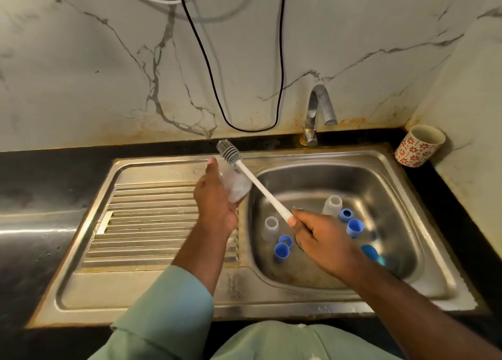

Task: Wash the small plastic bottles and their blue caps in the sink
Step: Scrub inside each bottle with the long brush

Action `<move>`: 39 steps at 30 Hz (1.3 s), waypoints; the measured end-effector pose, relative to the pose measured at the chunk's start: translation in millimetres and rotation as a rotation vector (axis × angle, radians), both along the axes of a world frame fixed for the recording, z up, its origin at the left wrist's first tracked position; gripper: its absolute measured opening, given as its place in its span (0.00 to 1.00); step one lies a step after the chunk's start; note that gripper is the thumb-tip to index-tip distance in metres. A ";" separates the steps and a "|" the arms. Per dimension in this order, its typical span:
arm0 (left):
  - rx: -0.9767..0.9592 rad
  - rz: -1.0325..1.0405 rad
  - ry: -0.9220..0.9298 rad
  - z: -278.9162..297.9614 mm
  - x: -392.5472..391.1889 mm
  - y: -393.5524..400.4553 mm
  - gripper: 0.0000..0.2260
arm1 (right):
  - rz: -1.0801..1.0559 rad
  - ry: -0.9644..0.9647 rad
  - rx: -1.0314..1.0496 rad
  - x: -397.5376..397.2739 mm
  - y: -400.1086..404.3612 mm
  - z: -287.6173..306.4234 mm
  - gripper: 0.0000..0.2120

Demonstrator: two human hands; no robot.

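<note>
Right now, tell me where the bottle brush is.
In the head view, the bottle brush slants across the basin's left rim: right hand grips its handle, and its bristles are beside the bottle held by the left hand.

Black stone surface (40, 169) with inset stainless-steel sink (168, 294), ribbed drainboard (152, 215) at left, basin at right. Red-flowered white ceramic cup (419, 145) tilted in far right corner; chrome tap (317, 112) at rear edge.
</note>
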State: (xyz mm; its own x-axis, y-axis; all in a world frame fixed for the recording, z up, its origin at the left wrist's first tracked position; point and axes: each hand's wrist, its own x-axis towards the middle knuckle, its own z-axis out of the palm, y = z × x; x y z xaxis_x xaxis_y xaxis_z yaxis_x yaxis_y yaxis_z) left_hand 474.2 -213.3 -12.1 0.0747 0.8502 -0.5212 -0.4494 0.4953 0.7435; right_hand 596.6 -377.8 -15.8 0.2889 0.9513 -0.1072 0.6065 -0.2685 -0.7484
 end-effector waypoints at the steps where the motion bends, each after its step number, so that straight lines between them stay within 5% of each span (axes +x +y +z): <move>1: -0.021 0.036 -0.013 -0.5 -3.3 7.4 0.17 | 0.022 -0.011 -0.014 -0.6 -3.4 -1.0 0.13; 15: 0.127 -0.081 0.013 -11.8 4.4 1.3 0.37 | -0.046 0.140 -0.021 0.5 -15.2 -6.4 0.15; 21: 0.059 -0.004 0.030 -15.6 0.7 12.1 0.21 | -0.033 0.149 -0.069 -1.0 -25.0 -3.9 0.14; 25: 0.110 -0.135 0.055 -13.2 14.9 -3.2 0.22 | -0.175 0.296 -0.027 -5.9 -9.1 -3.8 0.13; 29: 0.154 -0.019 -0.051 1.9 2.2 12.2 0.30 | -0.176 0.408 -0.055 -1.4 -20.2 -2.2 0.12; 33: 0.166 -0.107 -0.005 1.6 13.4 0.4 0.28 | -0.233 0.441 -0.026 0.3 -14.2 -4.7 0.12; 39: 0.061 0.030 -0.022 2.0 6.3 22.3 0.20 | -0.145 0.338 -0.077 -1.0 -25.5 -4.5 0.14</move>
State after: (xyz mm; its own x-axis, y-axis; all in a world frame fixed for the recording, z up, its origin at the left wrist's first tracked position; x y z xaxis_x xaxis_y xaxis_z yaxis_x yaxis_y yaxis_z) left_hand 480.5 -191.0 -10.0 0.0593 0.8823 -0.4669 -0.4799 0.4353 0.7617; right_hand 595.6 -403.3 -20.3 0.3558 0.8886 -0.2895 0.2804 -0.3970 -0.8739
